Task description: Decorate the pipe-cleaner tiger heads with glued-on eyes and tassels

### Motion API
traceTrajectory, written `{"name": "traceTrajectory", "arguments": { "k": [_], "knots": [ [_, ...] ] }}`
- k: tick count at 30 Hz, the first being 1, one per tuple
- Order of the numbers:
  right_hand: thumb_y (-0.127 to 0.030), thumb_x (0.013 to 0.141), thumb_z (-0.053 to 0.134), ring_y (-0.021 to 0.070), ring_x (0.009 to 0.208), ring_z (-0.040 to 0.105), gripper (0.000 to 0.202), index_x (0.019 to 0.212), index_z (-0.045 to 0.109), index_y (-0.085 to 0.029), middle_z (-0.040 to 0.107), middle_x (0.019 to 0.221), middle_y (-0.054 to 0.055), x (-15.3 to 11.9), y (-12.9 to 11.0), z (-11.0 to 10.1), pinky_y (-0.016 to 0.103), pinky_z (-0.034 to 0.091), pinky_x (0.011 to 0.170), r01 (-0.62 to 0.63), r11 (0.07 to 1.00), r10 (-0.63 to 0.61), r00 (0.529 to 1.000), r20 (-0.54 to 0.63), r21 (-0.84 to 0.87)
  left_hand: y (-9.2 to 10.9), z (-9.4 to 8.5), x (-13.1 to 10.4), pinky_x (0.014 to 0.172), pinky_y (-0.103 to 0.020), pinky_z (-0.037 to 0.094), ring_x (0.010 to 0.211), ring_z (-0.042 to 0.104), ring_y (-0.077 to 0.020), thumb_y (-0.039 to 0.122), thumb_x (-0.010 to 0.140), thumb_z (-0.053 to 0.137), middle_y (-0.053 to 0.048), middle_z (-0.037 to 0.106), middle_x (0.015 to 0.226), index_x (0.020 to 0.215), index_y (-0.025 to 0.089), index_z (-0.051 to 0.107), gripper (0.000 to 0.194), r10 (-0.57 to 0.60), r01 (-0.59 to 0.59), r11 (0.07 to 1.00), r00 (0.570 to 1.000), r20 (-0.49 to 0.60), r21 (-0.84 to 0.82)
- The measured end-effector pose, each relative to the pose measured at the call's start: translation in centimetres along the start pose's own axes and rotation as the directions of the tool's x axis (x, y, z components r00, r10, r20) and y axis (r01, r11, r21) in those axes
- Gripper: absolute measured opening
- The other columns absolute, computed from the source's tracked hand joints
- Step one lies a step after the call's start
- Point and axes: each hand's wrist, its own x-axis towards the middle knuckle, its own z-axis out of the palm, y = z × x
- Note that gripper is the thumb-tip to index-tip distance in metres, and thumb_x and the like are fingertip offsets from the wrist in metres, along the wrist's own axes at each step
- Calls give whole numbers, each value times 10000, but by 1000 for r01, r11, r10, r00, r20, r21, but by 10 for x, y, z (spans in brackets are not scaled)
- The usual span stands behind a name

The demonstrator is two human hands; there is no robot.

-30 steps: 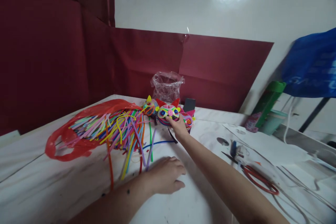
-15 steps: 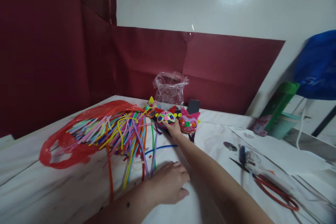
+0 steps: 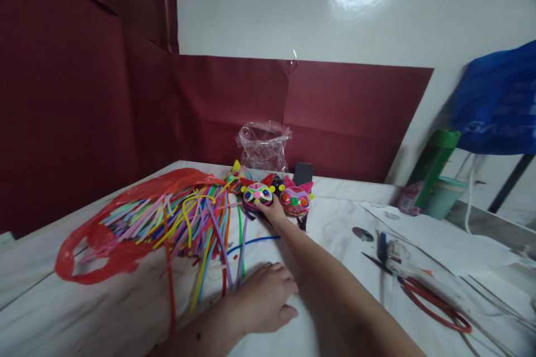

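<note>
At the far middle of the table, my right hand (image 3: 272, 212) grips the lower edge of a cat-face ornament (image 3: 257, 194) made of coloured pipe cleaners, with red ears, blue eyes and a pink nose. A similar pink face ornament (image 3: 296, 199) with orange eyes and a green nose sits just right of it. Behind and to the left is another with a yellow ear (image 3: 237, 170), partly hidden. Nearer to me, my left hand (image 3: 268, 297) rests palm down on the table, fingers loosely out and holding nothing. A blue pipe cleaner (image 3: 255, 240) lies beyond it.
Many pipe cleaners (image 3: 188, 217) spill from a red plastic bag (image 3: 71, 259) at left. A clear plastic bag (image 3: 263, 148) and a dark phone-like slab (image 3: 302, 172) stand at the back. Red-handled scissors (image 3: 435, 307), white paper (image 3: 444, 240) and a pale green bin (image 3: 448, 198) are right.
The view has shifted slightly, so the scene sits a little further left and lower. The gripped ornament's face shows a bit more upright. My left hand stays on the table.
</note>
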Motion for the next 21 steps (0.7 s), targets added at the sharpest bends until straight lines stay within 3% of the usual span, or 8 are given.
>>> {"name": "traceTrajectory", "arguments": {
  "k": [7,12,14,16,17,19,21],
  "knots": [
    [-335,514,777,266,939,650,607,1049,537,-182,695,1002,84,-11,-9,-13,389,515,839,9,992,-10,1000,-7,-127,-5,4,-1,900,-347,431,1002,580,-220,339,781,640,-34,675,1018,970,215,633,227,6,-7,1000,1000,-11,-23],
    [-372,625,671,241,793,644,301,843,564,-195,678,772,47,-18,-23,-45,369,509,734,-27,981,25,1000,-10,-190,-3,2,1,903,-331,429,981,586,-209,312,781,636,-33,681,986,943,215,639,188,13,-14,1000,1000,-18,-20],
    [-427,689,590,200,669,615,234,727,534,-202,625,643,15,-32,-37,-62,330,495,665,-22,983,28,999,28,-182,-6,-5,2,909,-319,421,978,586,-201,288,809,594,-37,685,954,895,209,645,127,-93,95,995,992,-82,30],
    [-457,716,545,162,589,568,252,686,512,-209,579,589,-12,-56,-51,-82,297,470,621,-11,985,23,997,68,-172,-14,-14,3,917,-295,406,1000,581,-187,243,858,503,-45,685,955,865,202,643,145,-294,317,944,934,-202,89],
    [-463,715,546,150,567,546,258,676,510,-210,562,571,-21,-72,-58,-93,285,456,606,-8,985,22,996,83,-172,-21,-19,2,910,-275,403,1008,582,-171,221,880,449,-41,684,972,877,206,638,189,-422,460,882,869,-258,107],
    [-459,703,567,136,530,506,262,653,515,-207,542,536,-28,-105,-67,-115,270,421,571,-11,983,32,993,114,-181,-35,-26,1,878,-312,419,991,601,-206,220,899,389,-102,685,974,903,158,632,251,-528,576,808,801,-281,123],
    [-434,714,562,128,524,489,236,680,533,-202,537,537,-32,-136,-71,-135,261,397,560,-26,978,63,982,177,-205,-47,-29,-1,820,-352,444,928,634,-261,272,858,468,-152,694,919,900,123,636,228,-603,647,749,755,-257,145]
  ]
}}
